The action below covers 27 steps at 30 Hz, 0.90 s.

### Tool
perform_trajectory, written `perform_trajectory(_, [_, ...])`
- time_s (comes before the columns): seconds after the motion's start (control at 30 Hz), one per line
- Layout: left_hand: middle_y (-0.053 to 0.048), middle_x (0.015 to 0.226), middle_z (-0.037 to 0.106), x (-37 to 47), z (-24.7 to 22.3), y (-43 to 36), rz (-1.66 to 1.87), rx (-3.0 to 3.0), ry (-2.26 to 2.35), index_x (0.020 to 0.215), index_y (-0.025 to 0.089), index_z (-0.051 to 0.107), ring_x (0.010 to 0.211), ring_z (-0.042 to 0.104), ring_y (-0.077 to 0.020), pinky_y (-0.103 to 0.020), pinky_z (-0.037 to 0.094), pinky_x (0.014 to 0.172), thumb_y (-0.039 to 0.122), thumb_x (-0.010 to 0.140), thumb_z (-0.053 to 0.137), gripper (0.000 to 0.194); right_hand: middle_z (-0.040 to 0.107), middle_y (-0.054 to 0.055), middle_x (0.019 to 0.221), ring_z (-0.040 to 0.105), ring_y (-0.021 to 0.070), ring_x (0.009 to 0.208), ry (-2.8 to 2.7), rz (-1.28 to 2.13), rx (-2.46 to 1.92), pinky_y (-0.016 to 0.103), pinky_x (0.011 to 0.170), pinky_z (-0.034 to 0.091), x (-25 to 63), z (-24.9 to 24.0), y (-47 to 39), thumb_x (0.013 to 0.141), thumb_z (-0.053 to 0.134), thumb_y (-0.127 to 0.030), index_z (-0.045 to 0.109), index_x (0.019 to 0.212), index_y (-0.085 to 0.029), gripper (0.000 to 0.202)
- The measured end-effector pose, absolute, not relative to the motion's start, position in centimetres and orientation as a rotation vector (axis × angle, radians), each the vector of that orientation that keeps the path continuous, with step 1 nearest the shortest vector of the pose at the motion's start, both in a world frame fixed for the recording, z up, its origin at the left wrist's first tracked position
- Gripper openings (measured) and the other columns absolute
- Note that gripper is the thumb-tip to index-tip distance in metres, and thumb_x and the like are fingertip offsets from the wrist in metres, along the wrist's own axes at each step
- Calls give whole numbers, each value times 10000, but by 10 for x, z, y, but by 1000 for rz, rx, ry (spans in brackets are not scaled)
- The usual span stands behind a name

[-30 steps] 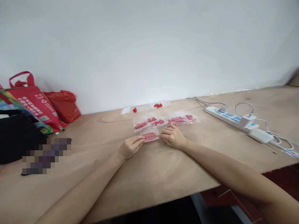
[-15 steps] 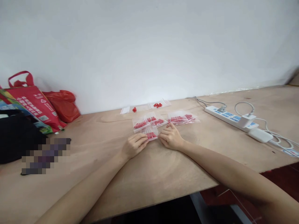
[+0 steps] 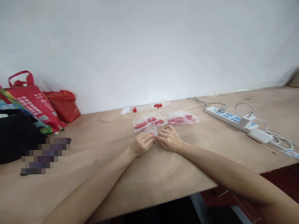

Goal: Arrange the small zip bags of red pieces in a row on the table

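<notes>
My left hand (image 3: pixel 142 144) and my right hand (image 3: pixel 168 138) meet fingertip to fingertip on a small clear zip bag of red pieces (image 3: pixel 150 133), which they mostly cover. Just behind them lie more clear bags of red pieces: one on the left (image 3: pixel 142 123) and one on the right (image 3: pixel 181 118). Farther back, near the wall, two small bags (image 3: pixel 159 105) hold only a few red pieces. All of it rests on a plywood table (image 3: pixel 149 174).
A white power strip (image 3: pixel 230 117) with a plugged charger and white cables lies to the right. Red bags (image 3: pixel 46 104) and a black bag (image 3: pixel 16 137) stand at the left by the wall. The table's front edge runs close below my forearms.
My left hand has slid to the right along the small bag until its fingers meet my right hand. The bag's red contents are now almost fully covered.
</notes>
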State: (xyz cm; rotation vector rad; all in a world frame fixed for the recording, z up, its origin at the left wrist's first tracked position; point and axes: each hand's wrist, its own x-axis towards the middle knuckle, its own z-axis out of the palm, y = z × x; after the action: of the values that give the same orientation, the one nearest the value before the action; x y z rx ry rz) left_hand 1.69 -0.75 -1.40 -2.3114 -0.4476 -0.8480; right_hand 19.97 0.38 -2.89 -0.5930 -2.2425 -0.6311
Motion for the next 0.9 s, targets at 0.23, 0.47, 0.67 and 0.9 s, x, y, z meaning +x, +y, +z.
perform_trajectory(0.23, [-30,748,634,11,-13,-7,-757,-2256,-405,753,145,555,681,587,-117,-265,487,653,125,776,475,86,545,-21,586,410,101,633,-2256,-641,-560,318,752,217,201,-28,5,799,408,-132,580,693,-183,208])
perform_trajectory(0.47, [-26,740,628,-7,-10,-6,-723,-2209,-348,772,146,549,665,583,-113,-272,486,664,125,771,495,58,554,-20,606,416,103,647,-2277,-583,-597,326,770,200,200,-28,7,777,390,-114,584,702,-190,221])
perform_trajectory(0.67, [-29,721,615,-23,-7,-6,-651,-2183,-372,761,139,536,656,574,-119,-267,480,653,123,776,492,49,565,-5,635,438,106,650,-2263,-520,-627,323,780,213,199,-29,8,804,373,-153,586,687,-190,246])
perform_trajectory(0.9, [-47,709,596,-34,-12,-9,-662,-2352,-692,732,149,525,676,568,-147,-270,455,644,214,824,434,145,563,-3,655,472,114,661,-2295,-422,-642,317,808,234,202,-30,11,806,377,-153,555,721,-185,200])
